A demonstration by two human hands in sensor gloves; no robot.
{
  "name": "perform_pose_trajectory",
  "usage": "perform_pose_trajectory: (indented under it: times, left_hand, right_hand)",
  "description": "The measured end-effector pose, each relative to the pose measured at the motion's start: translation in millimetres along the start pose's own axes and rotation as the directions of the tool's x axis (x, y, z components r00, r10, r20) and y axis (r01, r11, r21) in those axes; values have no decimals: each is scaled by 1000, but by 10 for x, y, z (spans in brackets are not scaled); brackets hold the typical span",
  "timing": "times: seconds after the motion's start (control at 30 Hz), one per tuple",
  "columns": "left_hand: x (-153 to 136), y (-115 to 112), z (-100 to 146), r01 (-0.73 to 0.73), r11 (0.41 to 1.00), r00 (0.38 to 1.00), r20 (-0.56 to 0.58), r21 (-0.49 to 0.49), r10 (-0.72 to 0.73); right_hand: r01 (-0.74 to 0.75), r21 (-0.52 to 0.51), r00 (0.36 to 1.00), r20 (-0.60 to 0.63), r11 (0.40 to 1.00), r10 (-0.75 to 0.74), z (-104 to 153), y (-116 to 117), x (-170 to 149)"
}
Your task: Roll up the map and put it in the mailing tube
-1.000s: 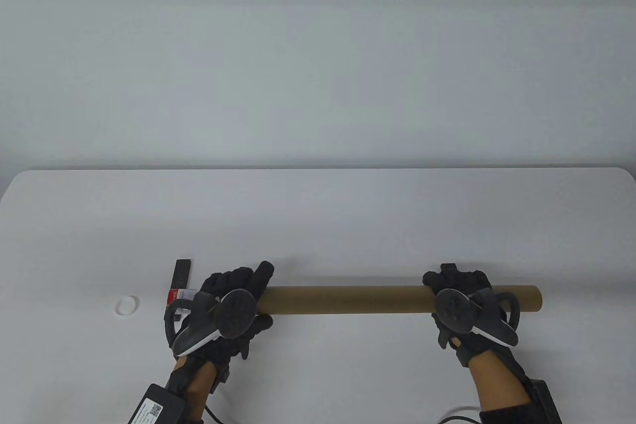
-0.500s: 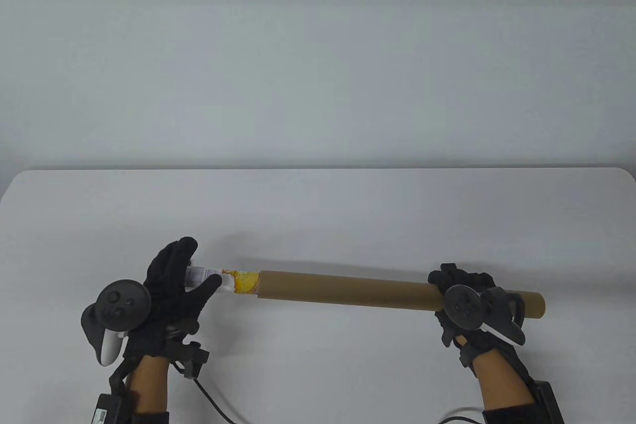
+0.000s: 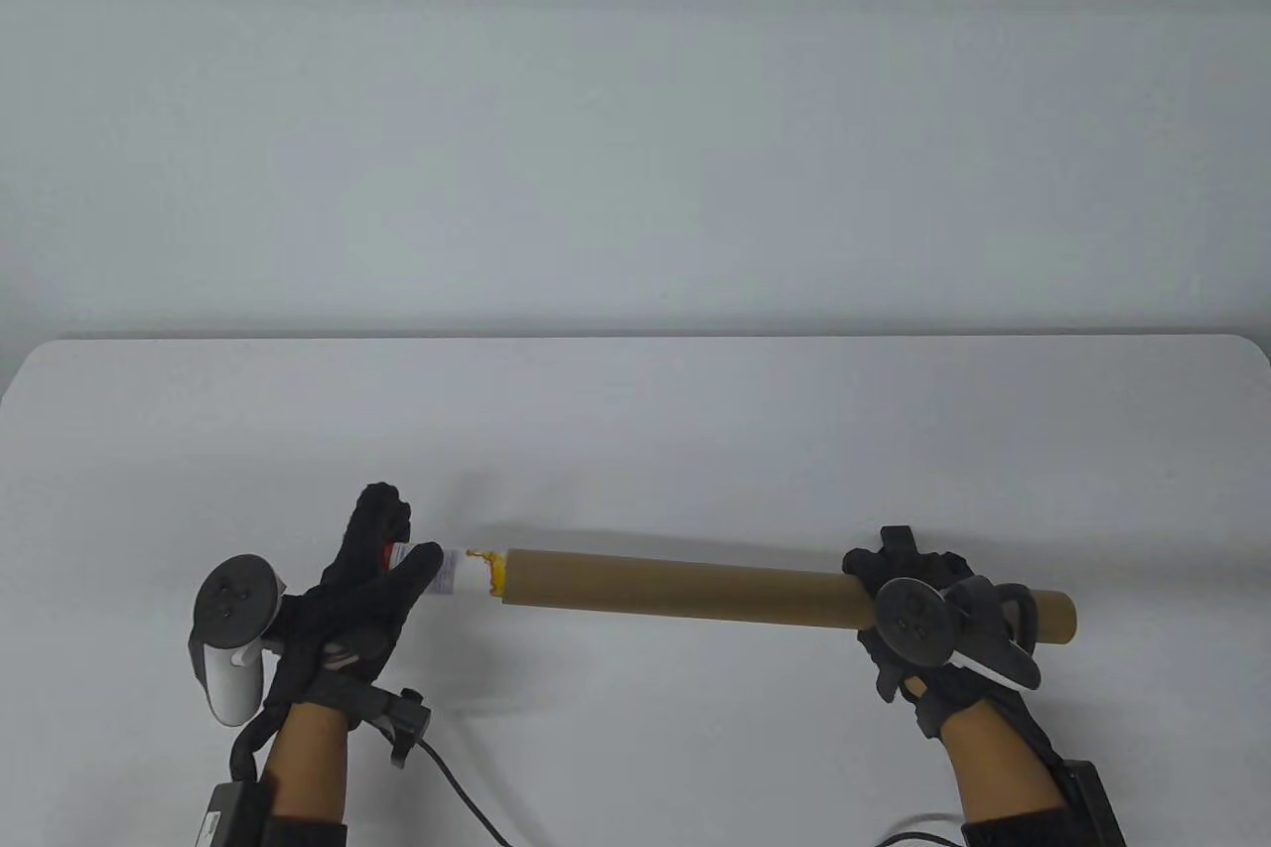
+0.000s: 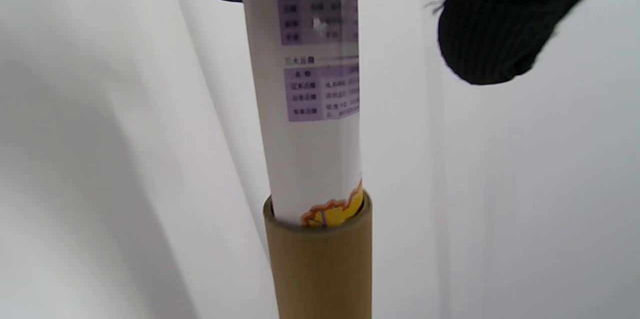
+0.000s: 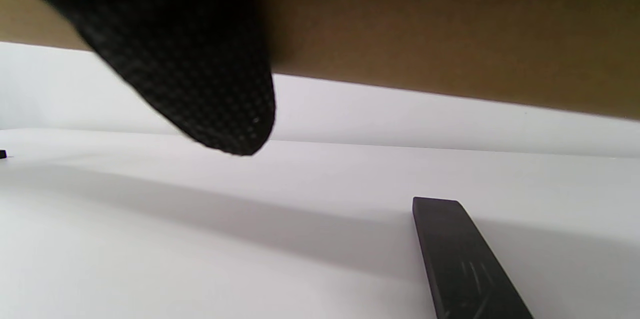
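Most of the rolled map (image 3: 459, 570) is hidden inside the mailing tube (image 3: 685, 587), only a short white and yellow stretch showing at the tube's left mouth; the left hand (image 3: 362, 579) grasps the map's outer end, its fingers (image 4: 492, 24) cut off in the left wrist view; the right hand (image 3: 918, 614) is clenched round the tube near its right end; the white desk (image 3: 635, 430) meets a pale wall behind, its far half bare; tube and map hang over the near edge's middle.
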State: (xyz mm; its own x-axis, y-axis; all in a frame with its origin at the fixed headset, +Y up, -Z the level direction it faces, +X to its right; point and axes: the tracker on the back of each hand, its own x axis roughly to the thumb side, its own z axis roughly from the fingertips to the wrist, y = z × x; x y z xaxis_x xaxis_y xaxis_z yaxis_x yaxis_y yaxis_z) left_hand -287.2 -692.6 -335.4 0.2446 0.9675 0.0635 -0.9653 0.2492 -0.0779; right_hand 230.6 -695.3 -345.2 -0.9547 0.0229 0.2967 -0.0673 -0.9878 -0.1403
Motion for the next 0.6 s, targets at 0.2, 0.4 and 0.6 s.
perform_pose_trajectory:
  times: [0.2,0.4,0.6]
  left_hand:
    - [-37,-124,-29,79,996,996,-39,-48,-81]
    - [-53,-333,-63,123,984,990,-55,-128,-131]
    - [9,-605,-84,26,978,999,-36,-205,-34]
  right_hand:
    - [-13,-1,1000,15,1000,13,6,0,27]
    - [-22,-7,999,48,1000,22,0,0,116]
    - [-31,-54,993,114,998,37,17,-90,306]
